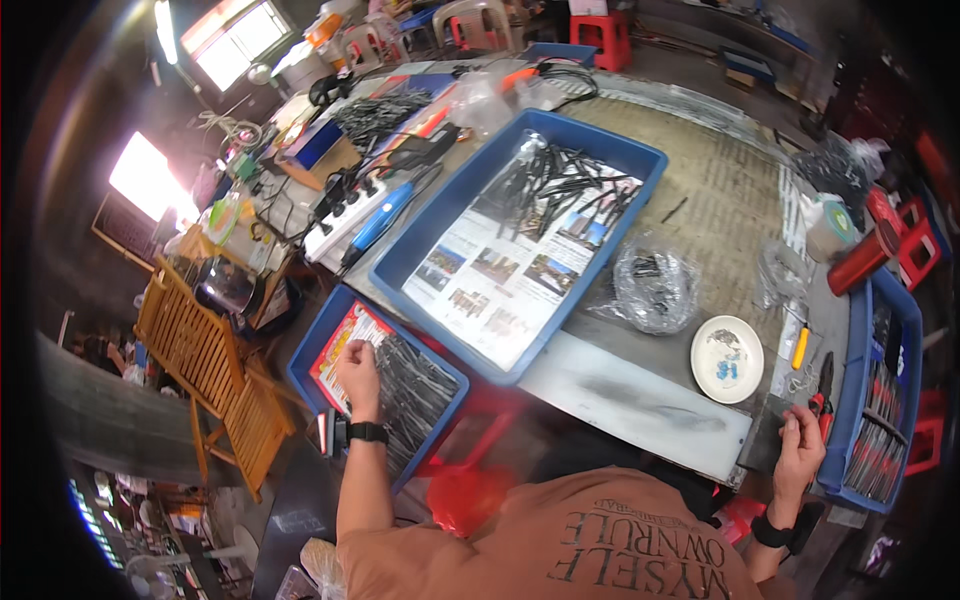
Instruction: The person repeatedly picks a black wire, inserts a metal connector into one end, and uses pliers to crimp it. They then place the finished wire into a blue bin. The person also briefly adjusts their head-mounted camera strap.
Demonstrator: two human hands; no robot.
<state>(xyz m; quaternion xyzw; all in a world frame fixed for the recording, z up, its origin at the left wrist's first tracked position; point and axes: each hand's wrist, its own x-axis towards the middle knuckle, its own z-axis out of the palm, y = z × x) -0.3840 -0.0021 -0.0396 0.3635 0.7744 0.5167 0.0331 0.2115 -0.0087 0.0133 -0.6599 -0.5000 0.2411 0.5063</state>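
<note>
My left hand [359, 384] is over a small blue tray [294, 369], near its left side, with the fingers curled together. Whatever is in those fingers, if anything, is too small to make out. Beside that hand, many thin black pieces [412, 400] lie in the tray next to a red and yellow printed sheet [348, 340]. At the right, my right hand [797, 455] is at the table's near edge, its fingers bent and pinched; I cannot make out anything in them. Red-handled pliers [824, 408] lie just beyond it.
A large blue tray [388, 268] lined with newspaper holds loose black pieces [560, 185]. Nearby are a plastic bag [655, 290], a cream plate [727, 385] with small bits, a yellow-handled screwdriver [801, 348] and a blue bin [860, 488]. A wooden chair [215, 365] stands left.
</note>
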